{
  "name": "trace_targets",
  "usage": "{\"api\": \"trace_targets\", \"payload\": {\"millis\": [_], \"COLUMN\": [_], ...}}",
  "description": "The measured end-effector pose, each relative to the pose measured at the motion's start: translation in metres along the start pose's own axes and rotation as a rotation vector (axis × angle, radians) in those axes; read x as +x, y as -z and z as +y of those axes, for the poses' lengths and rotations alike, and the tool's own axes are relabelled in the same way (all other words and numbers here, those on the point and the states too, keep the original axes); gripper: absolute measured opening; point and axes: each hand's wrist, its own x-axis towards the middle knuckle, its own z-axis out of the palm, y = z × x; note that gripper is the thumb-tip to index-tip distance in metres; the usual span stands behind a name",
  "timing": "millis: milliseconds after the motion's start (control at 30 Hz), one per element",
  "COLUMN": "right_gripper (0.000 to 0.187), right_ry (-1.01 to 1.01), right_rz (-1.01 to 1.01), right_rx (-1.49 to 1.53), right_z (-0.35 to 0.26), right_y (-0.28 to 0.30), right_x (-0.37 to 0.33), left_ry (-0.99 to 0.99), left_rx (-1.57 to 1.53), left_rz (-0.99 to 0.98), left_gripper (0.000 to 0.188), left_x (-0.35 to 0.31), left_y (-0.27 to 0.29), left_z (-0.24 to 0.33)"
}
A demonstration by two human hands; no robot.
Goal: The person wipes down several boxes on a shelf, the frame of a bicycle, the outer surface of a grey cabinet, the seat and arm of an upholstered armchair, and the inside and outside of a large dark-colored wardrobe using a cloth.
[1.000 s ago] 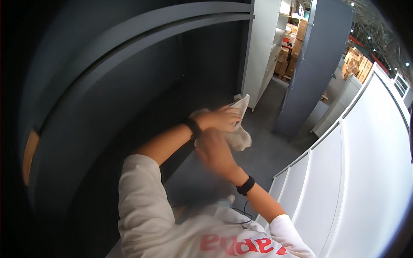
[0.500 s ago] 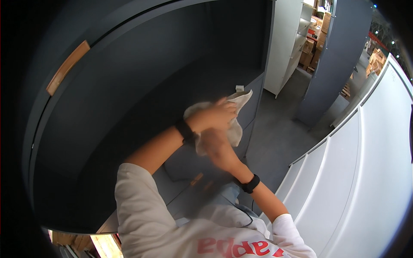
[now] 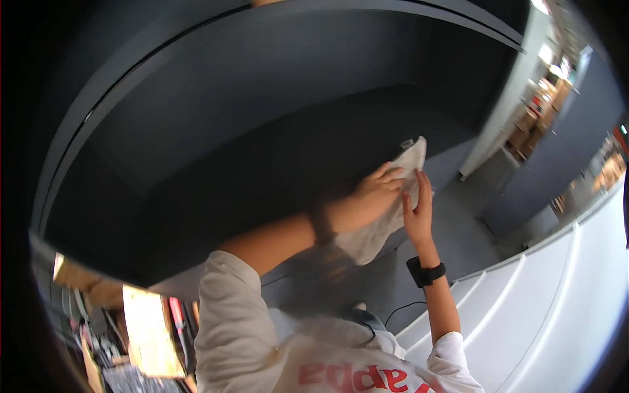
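A pale cloth (image 3: 367,245) hangs in folds over the front edge of a dark grey cabinet's open compartment (image 3: 275,157). My left hand (image 3: 379,195) lies across the cloth, its fingers bent onto the fabric; some motion blur softens the forearm and wrist. On the cloth's right side, my right hand (image 3: 419,213) has its fingers stretched upward and thumb apart, the fingertips touching the fabric's edge. A small white tag (image 3: 407,143) shows by the cloth's upper corner. The underside of the cloth is hidden.
White panels (image 3: 557,295) with raised ridges stand close on my right. Behind the cabinet are a grey upright panel (image 3: 563,150) and stacked cardboard boxes (image 3: 538,118). A black cable (image 3: 401,308) runs near my body. Assorted items and a bright board (image 3: 151,331) lie at lower left.
My view has turned, and the cabinet fills more of the upper picture. Both hands and the cloth appear further right. My right hand has uncrossed from under the left and its fingers have spread.
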Motion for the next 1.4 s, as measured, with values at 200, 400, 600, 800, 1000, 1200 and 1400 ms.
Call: {"api": "trace_targets", "payload": {"millis": [200,400,600,800,1000,1200,1400], "right_gripper": [0.045,0.049,0.046,0.045,0.039,0.036,0.028], "right_ry": [0.134,0.282,0.435,0.59,0.662,0.711,0.758], "right_rz": [-0.073,-0.251,-0.429,-0.521,-0.526,-0.467,-0.474], "right_rx": [-0.049,0.055,0.126,0.126,0.243,0.375,0.064], "right_z": [-0.1,-0.202,-0.279,-0.359,-0.404,-0.397,-0.357], "right_y": [-0.081,-0.132,-0.172,-0.222,-0.256,-0.277,-0.233], "right_x": [-0.039,-0.077,-0.1,-0.124,-0.136,-0.141,-0.101], "left_ry": [0.19,0.399,0.615,0.786,1.07,1.346,1.148], "left_rx": [0.029,-0.195,-0.215,0.11,0.166,0.164,0.409], "left_rz": [0.064,0.057,0.087,0.109,0.039,0.243,0.164], "left_gripper": [0.038,0.043,0.04,0.038,0.042,0.046,0.061], "left_x": [-0.131,-0.263,-0.352,-0.43,-0.46,-0.45,-0.382], "left_y": [0.05,0.101,0.144,0.174,0.19,0.161,0.132], "left_z": [0.02,0.036,0.059,0.084,0.085,0.087,0.066]}}
